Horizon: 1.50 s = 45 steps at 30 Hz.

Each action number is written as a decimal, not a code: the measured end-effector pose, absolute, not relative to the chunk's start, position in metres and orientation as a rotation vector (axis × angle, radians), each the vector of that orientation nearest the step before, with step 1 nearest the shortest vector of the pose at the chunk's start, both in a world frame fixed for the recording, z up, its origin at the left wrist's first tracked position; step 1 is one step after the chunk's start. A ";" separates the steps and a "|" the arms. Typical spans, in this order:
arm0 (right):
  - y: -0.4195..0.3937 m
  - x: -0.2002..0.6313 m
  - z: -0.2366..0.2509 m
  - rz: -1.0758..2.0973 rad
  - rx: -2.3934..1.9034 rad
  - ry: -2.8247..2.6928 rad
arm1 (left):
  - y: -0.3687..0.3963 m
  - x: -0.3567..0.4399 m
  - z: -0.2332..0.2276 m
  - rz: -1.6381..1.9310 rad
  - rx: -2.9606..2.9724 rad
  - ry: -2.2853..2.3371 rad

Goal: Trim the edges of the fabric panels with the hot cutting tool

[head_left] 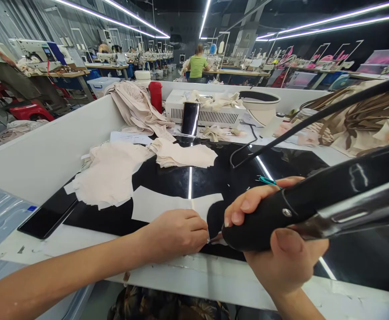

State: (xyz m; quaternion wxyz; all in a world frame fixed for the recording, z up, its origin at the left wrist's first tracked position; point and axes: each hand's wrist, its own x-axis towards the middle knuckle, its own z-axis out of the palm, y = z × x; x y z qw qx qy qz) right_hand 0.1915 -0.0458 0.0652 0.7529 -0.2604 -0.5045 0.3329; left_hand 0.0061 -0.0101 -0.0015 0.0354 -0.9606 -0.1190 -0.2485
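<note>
My right hand point(274, 249) grips the black handle of a corded hand tool point(314, 200) with a shiny metal part, its nose low over the near edge of a black glossy work surface point(281, 164). My left hand point(177, 233) is closed, pinching the edge of something small right at the tool's tip; what it pinches is hidden. A white cut piece point(157, 204) lies flat just beyond my left hand. Beige fabric pieces point(111, 173) are piled further left.
A white wall point(41, 151) borders the table's left side. Behind stand a red flask point(155, 95), a white box point(204, 111), a bowl point(259, 104) and brown straps point(357, 115). The tool's black cord point(314, 116) crosses the table. A person in green sits far back.
</note>
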 end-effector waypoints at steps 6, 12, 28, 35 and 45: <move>-0.044 0.189 0.066 0.738 -0.572 -1.085 | -0.010 0.008 -0.002 -0.831 -2.963 -0.364; -0.045 0.190 0.066 0.678 -0.642 -1.132 | -0.011 0.005 0.003 -0.842 -3.069 -0.466; -0.046 0.191 0.066 0.706 -0.637 -1.119 | -0.009 0.005 0.004 -0.790 -3.102 -0.594; -0.045 0.190 0.066 0.707 -0.626 -1.116 | -0.009 0.005 0.006 -0.885 -3.049 -0.509; -0.045 0.189 0.068 0.743 -0.559 -1.063 | -0.007 -0.002 0.007 -0.881 -3.184 -0.407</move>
